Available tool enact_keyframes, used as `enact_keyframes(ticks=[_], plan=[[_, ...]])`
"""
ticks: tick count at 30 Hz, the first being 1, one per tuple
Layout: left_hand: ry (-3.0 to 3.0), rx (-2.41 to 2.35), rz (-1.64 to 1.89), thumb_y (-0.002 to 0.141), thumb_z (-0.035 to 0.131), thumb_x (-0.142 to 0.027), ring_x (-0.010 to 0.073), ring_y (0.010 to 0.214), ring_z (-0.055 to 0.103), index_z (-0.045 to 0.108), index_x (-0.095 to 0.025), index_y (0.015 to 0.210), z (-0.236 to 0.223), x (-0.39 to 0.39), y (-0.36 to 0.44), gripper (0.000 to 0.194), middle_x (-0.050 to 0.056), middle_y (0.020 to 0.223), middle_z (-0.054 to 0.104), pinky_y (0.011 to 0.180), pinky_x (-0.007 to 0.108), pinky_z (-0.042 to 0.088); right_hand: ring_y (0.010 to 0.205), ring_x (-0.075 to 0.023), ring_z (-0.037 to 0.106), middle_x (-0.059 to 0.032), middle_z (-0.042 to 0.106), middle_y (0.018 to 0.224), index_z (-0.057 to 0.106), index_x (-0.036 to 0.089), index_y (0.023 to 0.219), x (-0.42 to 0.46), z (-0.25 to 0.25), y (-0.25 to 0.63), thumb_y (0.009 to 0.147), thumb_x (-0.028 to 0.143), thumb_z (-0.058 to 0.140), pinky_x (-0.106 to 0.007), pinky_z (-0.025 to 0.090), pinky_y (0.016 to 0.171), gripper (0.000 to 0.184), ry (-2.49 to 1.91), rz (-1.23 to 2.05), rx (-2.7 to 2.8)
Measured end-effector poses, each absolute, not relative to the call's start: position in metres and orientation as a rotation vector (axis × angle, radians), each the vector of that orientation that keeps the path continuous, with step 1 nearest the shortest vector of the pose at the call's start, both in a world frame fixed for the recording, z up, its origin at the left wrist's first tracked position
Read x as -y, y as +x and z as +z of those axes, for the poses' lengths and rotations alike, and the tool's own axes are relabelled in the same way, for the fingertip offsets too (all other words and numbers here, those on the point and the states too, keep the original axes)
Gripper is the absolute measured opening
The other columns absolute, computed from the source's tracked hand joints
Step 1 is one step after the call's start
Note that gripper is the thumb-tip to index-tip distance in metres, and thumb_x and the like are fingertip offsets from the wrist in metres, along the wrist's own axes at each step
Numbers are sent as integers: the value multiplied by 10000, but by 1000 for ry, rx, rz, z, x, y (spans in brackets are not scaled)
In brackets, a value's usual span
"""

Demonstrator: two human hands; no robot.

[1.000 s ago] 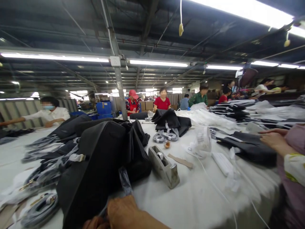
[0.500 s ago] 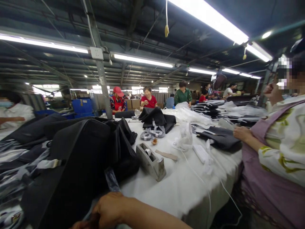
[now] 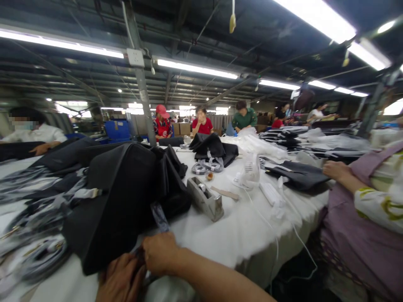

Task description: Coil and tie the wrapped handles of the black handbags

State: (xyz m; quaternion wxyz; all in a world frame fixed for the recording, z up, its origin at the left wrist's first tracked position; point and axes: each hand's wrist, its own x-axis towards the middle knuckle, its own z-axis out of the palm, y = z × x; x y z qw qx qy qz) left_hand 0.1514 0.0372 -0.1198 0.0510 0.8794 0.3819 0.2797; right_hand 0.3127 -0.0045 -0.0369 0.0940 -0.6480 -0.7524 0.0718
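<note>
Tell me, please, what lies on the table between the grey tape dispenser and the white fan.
A flat brown strip lies between the tape dispenser and the white fan, as the head view shows.

A tape dispenser (image 3: 205, 200) and a small white fan (image 3: 251, 170) are positioned on the white-covered surface (image 3: 233, 239). A socket box (image 3: 135, 57) is mounted on a grey pillar (image 3: 144, 94).

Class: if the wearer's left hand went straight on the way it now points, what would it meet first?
The left hand would most likely meet the wearer's right hand, just ahead; depth is unclear, and they may already touch.
</note>
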Motion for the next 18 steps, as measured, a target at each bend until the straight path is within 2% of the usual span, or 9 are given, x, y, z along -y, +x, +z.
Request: enact_keyframes(ticks=[2, 5, 7, 12, 14, 18], plan=[[2672, -1159, 796, 919, 419, -380, 240, 1020, 519, 684, -227, 954, -102, -21, 153, 308, 52, 1040, 634, 936, 418, 404, 843, -214, 688, -56, 730, 893, 682, 198, 960, 8, -36, 314, 813, 294, 531, -286, 515, 663, 232, -1953, 228, 2148], [2638, -1190, 757, 944, 413, -298, 235, 1046, 483, 681, -198, 929, -83, -7, 159, 286, 64, 1055, 615, 946, 428, 360, 931, -205, 663, -68, 716, 995, 661, 201, 1008, 7, -42, 315, 866, 245, 464, -295, 483, 738, 247, -1888, 283, 2122], [2587, -1256, 759, 930, 479, -298, 232, 1045, 474, 692, -206, 882, -79, -7, 161, 237, 54, 1041, 615, 934, 424, 338, 945, -201, 650, -72, 707, 1013, 643, 203, 1034, 4, -48, 316, 893, 222, 418, -299, 461, 742, 266, -1857, 298, 2116], [2429, -1334, 811, 864, 600, -298, 208, 1014, 484, 681, -210, 765, -80, -7, 159, 155, 16, 985, 623, 882, 399, 319, 799, -161, 644, -10, 715, 868, 659, 241, 926, 7, -55, 320, 901, 250, 458, -257, 412, 642, 202, -1764, 278, 2096], [2395, -1332, 823, 844, 624, -302, 201, 995, 491, 676, -209, 751, -80, -5, 159, 142, 7, 960, 625, 881, 397, 316, 766, -145, 640, 13, 713, 822, 666, 249, 891, 10, -59, 323, 903, 270, 474, -248, 416, 644, 194, -1676, 272, 2072], [2425, -1326, 813, 869, 587, -324, 204, 974, 498, 684, -203, 795, -79, -6, 159, 171, 14, 913, 627, 909, 399, 317, 783, -142, 651, 6, 720, 866, 674, 234, 898, 14, -69, 328, 910, 290, 463, -256, 464, 695, 218, -1464, 271, 2053]])
